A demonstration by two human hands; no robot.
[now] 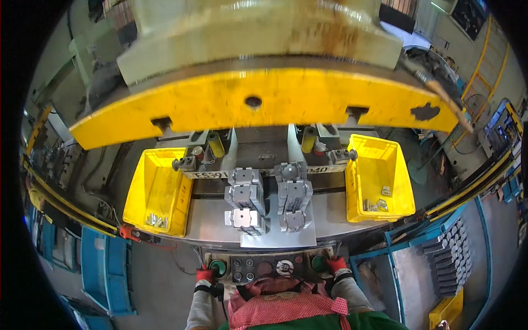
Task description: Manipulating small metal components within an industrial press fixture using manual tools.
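I'm pressing my left hand (205,273) and right hand (336,264), both gloved red with nothing held, flat on the green buttons (218,268) at the control panel's (268,268) two ends, while the grey parts (246,199) are sitting loaded under the yellow press (264,104), looks like stamping's still left.

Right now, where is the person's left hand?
In the head view, the left hand, in a red glove, rests at the left green button of the control panel, low and left of centre.
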